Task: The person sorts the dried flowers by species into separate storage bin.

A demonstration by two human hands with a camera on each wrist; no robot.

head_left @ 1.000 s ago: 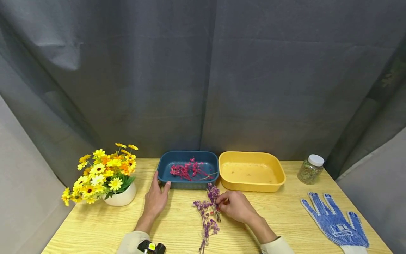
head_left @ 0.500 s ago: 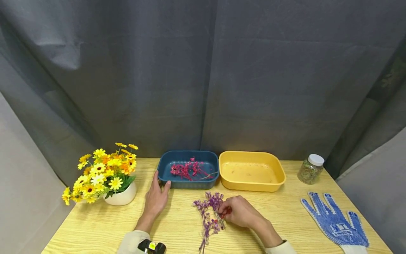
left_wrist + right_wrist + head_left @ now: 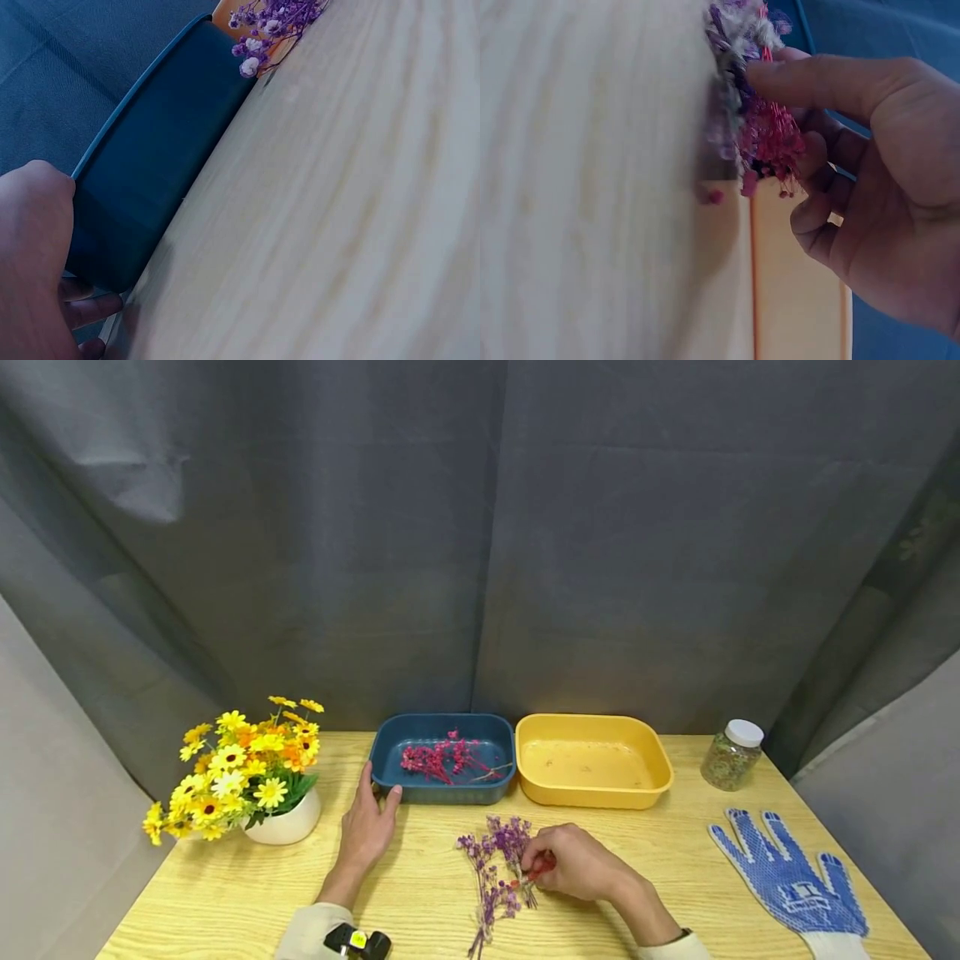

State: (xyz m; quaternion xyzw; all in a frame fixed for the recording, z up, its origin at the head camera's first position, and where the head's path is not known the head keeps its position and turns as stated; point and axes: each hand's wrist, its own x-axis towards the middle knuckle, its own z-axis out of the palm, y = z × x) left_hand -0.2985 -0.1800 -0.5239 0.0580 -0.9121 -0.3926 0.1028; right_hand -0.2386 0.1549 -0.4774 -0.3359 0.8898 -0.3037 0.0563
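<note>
My left hand (image 3: pixel 366 833) holds the near left corner of the dark blue tray (image 3: pixel 447 794), thumb at its front wall and fingers along its side. In the left wrist view this hand (image 3: pixel 34 247) lies against the tray's end. Over the table, my right hand (image 3: pixel 576 862) pinches a small red dried flower sprig (image 3: pixel 542 867) between thumb and fingers. In the right wrist view, the red blossoms (image 3: pixel 772 139) hang at the fingertips, against purple dried flowers. Purple dried flower sprigs (image 3: pixel 491 893) lie left of that hand. Pink-red dried flowers (image 3: pixel 442 760) lie inside the blue tray.
A yellow tray (image 3: pixel 592 796) stands right beside the blue one. At the left is a white pot (image 3: pixel 285 822) of yellow artificial flowers (image 3: pixel 228 777). A lidded jar of dried herbs (image 3: pixel 730 760) and a blue dotted glove (image 3: pixel 798 889) are at the right. Behind hangs a dark curtain (image 3: pixel 480 543).
My right hand has drawn slightly toward me and right, separating the red sprig from the purple flowers, which have shifted a little. The left hand stays at the blue tray.
</note>
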